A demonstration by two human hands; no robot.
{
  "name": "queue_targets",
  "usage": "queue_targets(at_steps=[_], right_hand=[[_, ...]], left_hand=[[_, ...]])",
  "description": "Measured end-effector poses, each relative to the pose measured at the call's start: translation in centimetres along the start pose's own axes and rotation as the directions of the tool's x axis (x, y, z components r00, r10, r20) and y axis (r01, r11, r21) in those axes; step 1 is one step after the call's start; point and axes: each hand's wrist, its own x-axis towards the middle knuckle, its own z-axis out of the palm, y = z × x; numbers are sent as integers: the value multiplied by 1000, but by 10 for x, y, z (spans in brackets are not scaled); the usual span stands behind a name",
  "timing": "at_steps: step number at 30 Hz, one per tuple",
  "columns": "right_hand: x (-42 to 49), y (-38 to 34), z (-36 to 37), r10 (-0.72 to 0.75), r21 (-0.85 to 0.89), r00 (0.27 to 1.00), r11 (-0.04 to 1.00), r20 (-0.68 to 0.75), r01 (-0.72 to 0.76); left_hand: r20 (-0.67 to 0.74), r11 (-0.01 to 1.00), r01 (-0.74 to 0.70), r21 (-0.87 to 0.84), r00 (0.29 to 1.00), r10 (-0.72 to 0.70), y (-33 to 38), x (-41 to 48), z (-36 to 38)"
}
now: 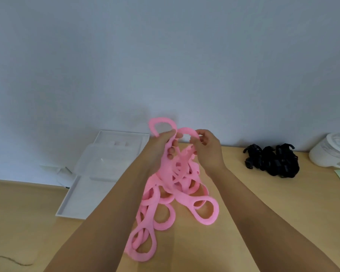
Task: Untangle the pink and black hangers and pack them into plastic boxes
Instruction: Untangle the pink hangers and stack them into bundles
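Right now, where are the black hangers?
In the head view the black hangers lie in a heap on the wooden table, far right by the wall, between the right hand and a white container.

tangled pink plastic hangers: looking matt, faintly grainy
clear plastic boxes: showing glossy
light wooden table: appearing smooth

one left hand, one right hand, one pink hanger tangle, one black hanger heap, clear boxes uncountable
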Motion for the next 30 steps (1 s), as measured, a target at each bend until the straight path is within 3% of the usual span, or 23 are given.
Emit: queue_targets(at_steps=[3, 8, 12, 16, 20, 24, 27, 30], right_hand=[[1, -42, -10, -83, 96, 995, 992, -47, 88], [-4, -114, -31, -211, 216, 975, 951, -65, 220], [-10, -155, -48, -288, 278, 948, 908, -132, 315], [-18, -185, -57, -374, 294, 925, 879, -64, 376], [-22, -215, -70, -418, 474, 908, 799, -6, 371], [-30, -236, -64, -442, 435, 894, 820, 70, 372], [-38, -243, -59, -450, 512, 882, 795, 139, 325], [-43, -256, -71, -447, 566, 888, 761, 104, 317]], left_hand=[[80, 996, -81, 21, 994, 79, 29, -7, 12], [87, 947, -300, 119, 953, 291, 72, -23, 28], [71, 926, -373, 55, 927, 369, 101, -38, 35], [51, 896, -441, 59, 897, 438, 117, -48, 48], [8, 879, -469, 87, 882, 470, 127, -53, 59], [107, 866, -496, 67, 866, 488, 139, -61, 79], [152, 876, -483, 3, 866, 477, 140, -65, 91], [152, 860, -511, -12, 849, 506, 147, -61, 87]])
